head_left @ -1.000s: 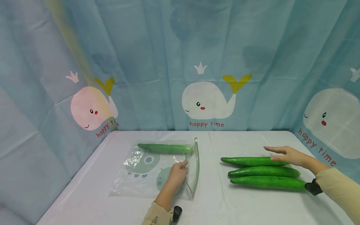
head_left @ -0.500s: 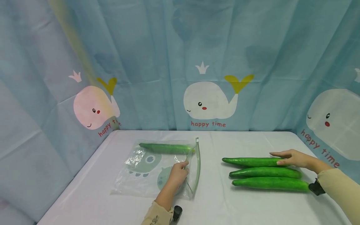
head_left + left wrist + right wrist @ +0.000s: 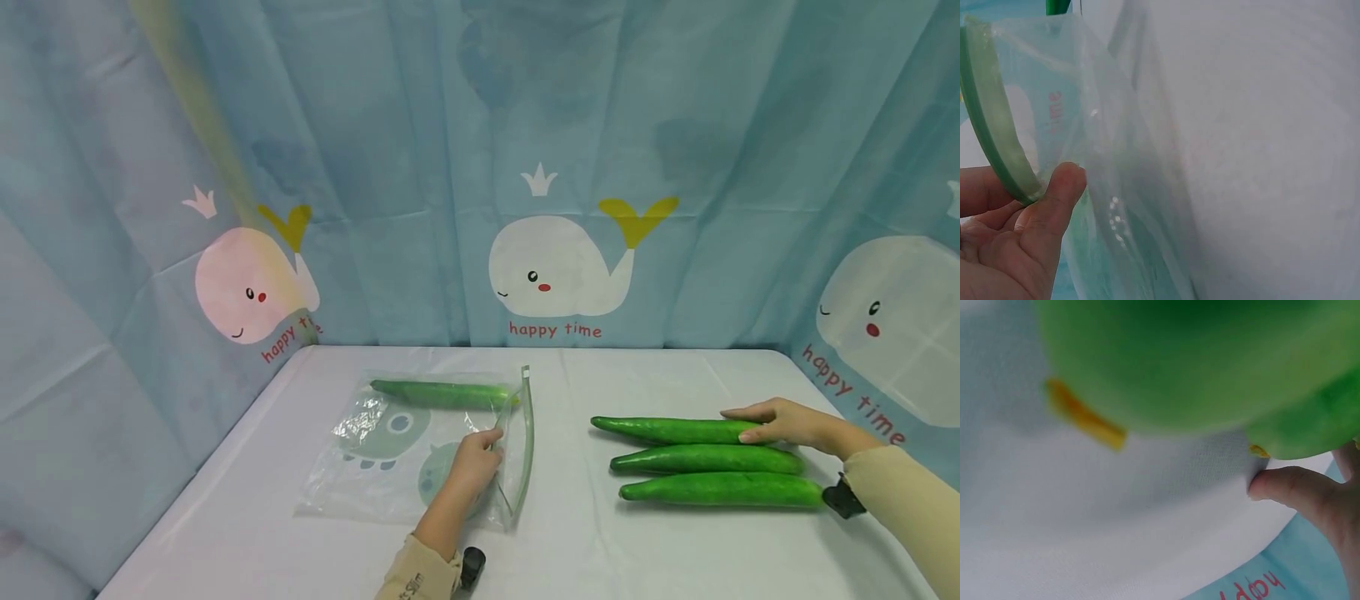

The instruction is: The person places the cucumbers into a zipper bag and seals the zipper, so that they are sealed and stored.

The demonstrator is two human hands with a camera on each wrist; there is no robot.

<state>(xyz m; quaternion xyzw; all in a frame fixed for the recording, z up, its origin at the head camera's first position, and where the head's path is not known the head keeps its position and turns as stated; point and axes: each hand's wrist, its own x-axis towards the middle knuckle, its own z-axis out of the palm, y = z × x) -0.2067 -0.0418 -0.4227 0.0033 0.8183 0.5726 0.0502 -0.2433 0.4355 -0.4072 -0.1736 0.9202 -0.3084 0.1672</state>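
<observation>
Far cucumber (image 3: 667,430) is held by the right grip (image 3: 787,423), two cucumbers (image 3: 697,459) alongside, left grip (image 3: 472,462) pinching the bag (image 3: 411,456).

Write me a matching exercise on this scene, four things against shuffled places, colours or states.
1. Left hand
2. Right hand
3. Bag
4. Curtain

A. Blue with whale prints
B. One cucumber inside
C. Holding the bag's mouth
D. On the farthest loose cucumber

Pairs: 1-C, 2-D, 3-B, 4-A

There are 4 cucumbers (image 3: 711,490), 1 bag (image 3: 367,496), 2 hands (image 3: 474,463) and 1 table (image 3: 570,542)
</observation>
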